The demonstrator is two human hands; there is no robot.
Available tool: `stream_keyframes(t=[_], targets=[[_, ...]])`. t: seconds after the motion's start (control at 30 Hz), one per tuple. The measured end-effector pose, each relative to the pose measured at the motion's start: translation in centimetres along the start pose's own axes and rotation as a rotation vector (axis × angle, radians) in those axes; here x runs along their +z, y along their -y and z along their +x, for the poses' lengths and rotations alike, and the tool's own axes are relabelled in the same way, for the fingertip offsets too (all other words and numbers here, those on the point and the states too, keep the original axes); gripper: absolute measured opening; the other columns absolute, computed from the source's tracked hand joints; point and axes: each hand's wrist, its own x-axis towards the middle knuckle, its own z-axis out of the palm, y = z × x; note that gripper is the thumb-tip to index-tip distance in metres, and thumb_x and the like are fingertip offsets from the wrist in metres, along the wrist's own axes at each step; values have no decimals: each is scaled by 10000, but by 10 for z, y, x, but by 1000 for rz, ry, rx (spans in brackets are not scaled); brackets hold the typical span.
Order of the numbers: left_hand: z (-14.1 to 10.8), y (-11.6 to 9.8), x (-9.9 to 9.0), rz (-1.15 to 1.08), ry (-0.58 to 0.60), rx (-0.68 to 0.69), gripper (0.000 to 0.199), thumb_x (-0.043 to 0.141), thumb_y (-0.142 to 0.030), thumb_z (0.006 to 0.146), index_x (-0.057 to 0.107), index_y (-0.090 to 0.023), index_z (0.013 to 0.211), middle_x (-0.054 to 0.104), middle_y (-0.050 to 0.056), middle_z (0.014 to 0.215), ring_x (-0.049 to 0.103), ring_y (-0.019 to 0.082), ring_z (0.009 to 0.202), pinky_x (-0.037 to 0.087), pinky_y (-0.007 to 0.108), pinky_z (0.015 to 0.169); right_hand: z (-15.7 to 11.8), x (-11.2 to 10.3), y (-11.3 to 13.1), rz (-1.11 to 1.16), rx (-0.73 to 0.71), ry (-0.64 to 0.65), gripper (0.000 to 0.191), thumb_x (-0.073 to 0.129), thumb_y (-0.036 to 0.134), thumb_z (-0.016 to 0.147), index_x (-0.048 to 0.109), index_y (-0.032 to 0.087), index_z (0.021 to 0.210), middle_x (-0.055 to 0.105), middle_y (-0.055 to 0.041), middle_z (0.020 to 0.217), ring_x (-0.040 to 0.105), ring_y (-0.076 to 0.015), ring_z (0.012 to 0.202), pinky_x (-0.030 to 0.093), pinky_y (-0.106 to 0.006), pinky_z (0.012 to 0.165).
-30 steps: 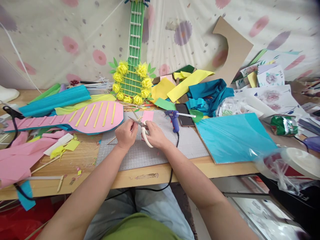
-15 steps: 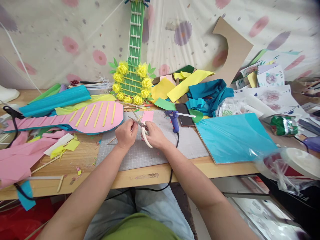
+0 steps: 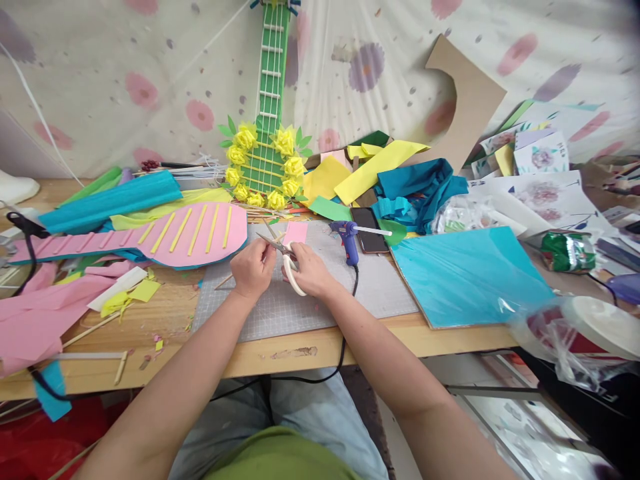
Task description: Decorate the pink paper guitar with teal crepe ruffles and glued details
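Note:
My right hand (image 3: 311, 270) is closed round white-handled scissors (image 3: 294, 277), whose metal blades point left and stand slightly apart. Close beside the blade tips, my left hand (image 3: 253, 268) is closed in a fist on a thin wooden stick (image 3: 224, 282). One end of the stick sticks out below the fist; its other end seems to pass by the blades, partly hidden by the fingers. Both hands are above a grey cutting mat (image 3: 300, 317). Just behind them lies a small pink paper piece (image 3: 296, 231).
A blue glue gun (image 3: 349, 245) and a phone (image 3: 369, 228) lie right of my hands. A pink guitar shape (image 3: 200, 233) lies left, a green flowered guitar (image 3: 265, 153) stands behind. A blue panel (image 3: 470, 277) occupies the right; pink paper (image 3: 45, 320) the left edge.

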Motion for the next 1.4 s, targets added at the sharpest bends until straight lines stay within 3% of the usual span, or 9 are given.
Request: stream_keyframes(t=[0.53,1.1,1.4], targets=[[1,-2,-2,-27,-8,10,237,405,-289,832,510,-187,646,568,25,587,515,139,568,268,261,538,1,1,-2,17,-17,35,92,446,282,743,411,204,777,530,-9,801,461,-139,732,324,-236,625],[1,-3,1,20,84,108,231,376,-240,849,552,-186,708,621,57,683,579,168,678,324,266,574,0,1,-3,-173,170,49,177,582,356,687,506,207,743,631,-37,766,542,-172,680,254,-254,552],[3,2,6,-29,72,24,224,404,-299,860,594,-187,818,661,51,754,599,170,725,354,258,605,4,5,-6,-192,197,-12,120,482,316,751,536,209,750,626,-44,744,548,-171,672,261,-256,559]])
